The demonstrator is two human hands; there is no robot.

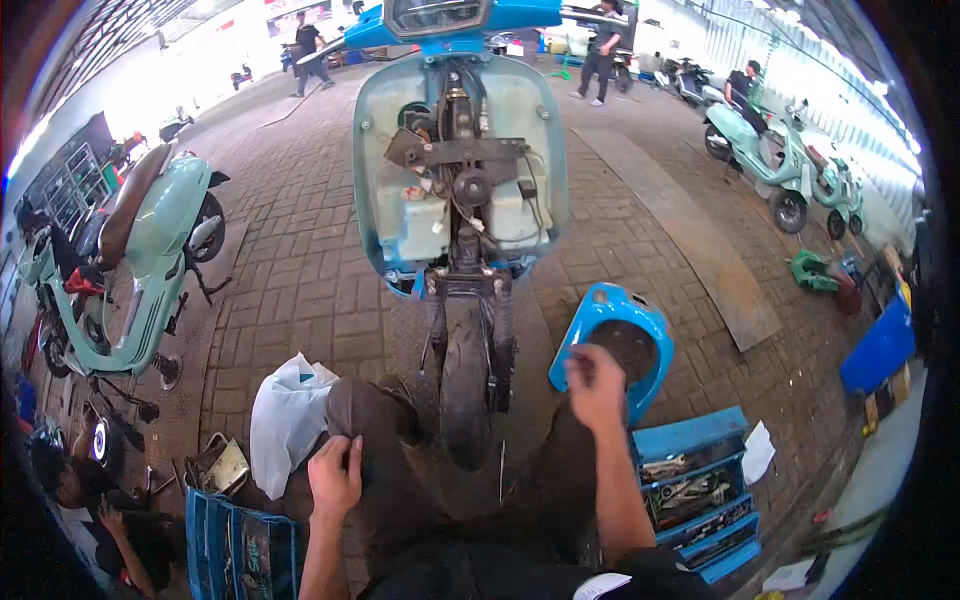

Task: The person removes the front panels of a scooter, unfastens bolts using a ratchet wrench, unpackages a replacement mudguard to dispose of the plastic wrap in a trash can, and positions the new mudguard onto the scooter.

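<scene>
A scooter front end stands before me with its front cover off, baring a metal bracket and wiring (470,170) above the front tyre (467,380). My left hand (335,475) rests by my left knee, fingers slightly apart and nothing visible in them. Beside that knee lies a white plastic bag (290,420). My right hand (597,385) is raised over my right leg, in front of a blue body panel (585,325) on the floor. Its fingers are curled together; whatever they may hold is too small to make out.
An open blue toolbox (690,430) with wrenches stands at right, another blue toolbox (240,545) at left. A mint scooter (165,225) is parked left, others (745,145) far right. A person (75,480) crouches at lower left; several others are farther back.
</scene>
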